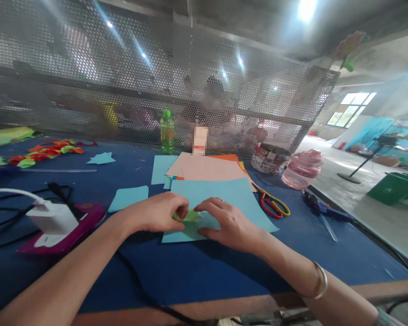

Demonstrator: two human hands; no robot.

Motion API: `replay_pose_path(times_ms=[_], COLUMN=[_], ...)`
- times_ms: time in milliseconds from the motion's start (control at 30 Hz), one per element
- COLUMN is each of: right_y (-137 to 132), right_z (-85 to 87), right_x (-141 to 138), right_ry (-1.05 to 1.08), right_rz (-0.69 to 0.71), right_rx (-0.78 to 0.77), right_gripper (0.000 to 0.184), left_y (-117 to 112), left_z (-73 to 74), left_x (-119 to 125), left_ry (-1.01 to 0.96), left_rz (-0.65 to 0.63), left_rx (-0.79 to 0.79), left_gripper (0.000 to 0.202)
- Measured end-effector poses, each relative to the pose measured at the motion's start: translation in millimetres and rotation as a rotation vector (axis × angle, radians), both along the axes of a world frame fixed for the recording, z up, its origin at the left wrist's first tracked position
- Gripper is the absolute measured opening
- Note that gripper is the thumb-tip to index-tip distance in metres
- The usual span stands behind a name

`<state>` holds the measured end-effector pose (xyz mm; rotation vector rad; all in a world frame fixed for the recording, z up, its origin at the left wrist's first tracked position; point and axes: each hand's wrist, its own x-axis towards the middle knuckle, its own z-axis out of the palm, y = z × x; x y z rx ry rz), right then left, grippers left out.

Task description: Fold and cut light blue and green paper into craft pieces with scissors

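A small yellow-green piece of paper point(191, 216) lies low over a light blue sheet point(224, 194). My left hand point(161, 210) is curled, with thumb and fingers pinching the left end of that piece. At its right end is my right hand point(226, 222), thumb and index finger apart. The index fingertip is close to the paper's edge; whether it touches I cannot tell. Red and yellow handled scissors point(274, 204) rest by the sheet's right edge. Behind it are pale pink sheets point(211, 166), partly covering orange paper. A smaller blue paper stack point(129, 198) sits left of my left hand.
A purple power strip point(88, 217) with a white charger point(52, 220) and black cables occupies the left. At the back stands a green bottle point(167, 133). To the right are a woven basket point(270, 158), a pink container point(302, 170) and a blue glue gun point(326, 210).
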<state>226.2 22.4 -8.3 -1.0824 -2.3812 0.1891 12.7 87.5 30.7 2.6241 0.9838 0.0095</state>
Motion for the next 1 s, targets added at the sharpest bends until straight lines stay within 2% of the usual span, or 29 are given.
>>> replay_pose_path(times_ms=[100,200,300,400,600,1000], right_y=[-2.2,-2.0,-2.2,-5.1,-11.3,-3.1], right_z=[-3.5,-8.0,-11.0,-10.2,-3.9,-8.1], right_x=[-4.2,-6.9,-7.8,-8.0,-7.1,-5.3], right_ry=[-0.047,-0.047,-0.039,-0.049,-0.146,-0.107], right_rz=[0.071,0.131,0.180,0.201,0.171,0.202], right_rx=[0.043,0.077,0.098,0.077,-0.065,-0.167], right_gripper=[0.029,0.012,0.016,0.015,0.019,0.026], left_y=[-1.2,1.7,9.9,17.6,18.2,29.3], left_z=[3.7,7.3,4.8,-2.5,-7.8,-17.1], left_x=[-1.7,-3.1,-5.0,-6.5,-4.5,-14.4], left_ry=[0.026,-0.045,-0.184,-0.214,-0.148,-0.107], left_rz=[-0.027,-0.014,0.084,0.159,0.164,0.146], left_rx=[-0.106,-0.199,-0.122,-0.002,0.028,0.068], left_gripper=[0.020,0.024,0.020,0.024,0.029,0.025])
